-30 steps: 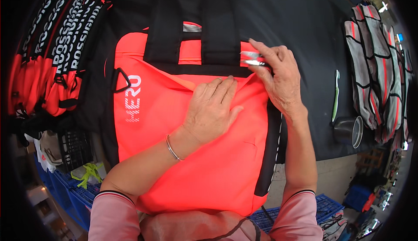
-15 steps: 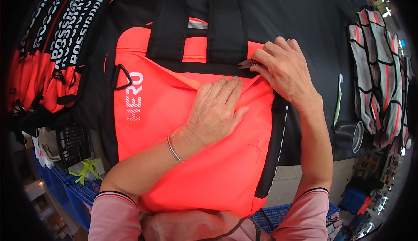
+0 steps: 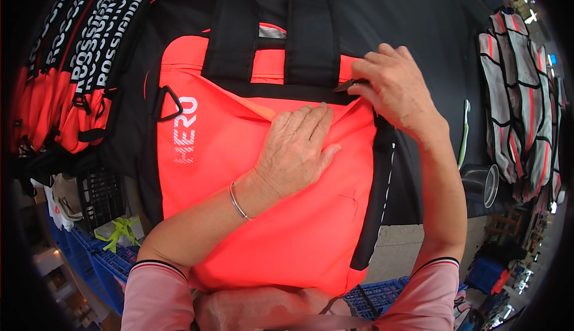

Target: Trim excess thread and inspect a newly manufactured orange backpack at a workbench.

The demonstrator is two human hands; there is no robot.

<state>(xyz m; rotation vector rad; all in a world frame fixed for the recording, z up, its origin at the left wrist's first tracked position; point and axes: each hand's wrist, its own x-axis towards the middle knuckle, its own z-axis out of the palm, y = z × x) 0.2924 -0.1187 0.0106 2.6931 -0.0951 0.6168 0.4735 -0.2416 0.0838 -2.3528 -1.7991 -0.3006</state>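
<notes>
A bright coral-red and black backpack lies in front of me, with its two black shoulder straps stretching away. My left hand rests flat on the red panel, fingers extended toward the loose upper edge of the fabric. In my right hand is a pair of small thread snips, held at the upper right corner of the panel. Their dark blades point left over the black band; the handles are hidden by my fingers. A black triangular ring hangs at the left, and a dark thread lies on the lower right.
Several red and black bags are stacked at the left, and grey ones with black trim at the right. A toothbrush and a metal cup stand on the black table surface. Blue crates sit below.
My right hand has shifted slightly to the right with the snips, whose blades were spread and now look closer together. My left hand stays in place on the panel.
</notes>
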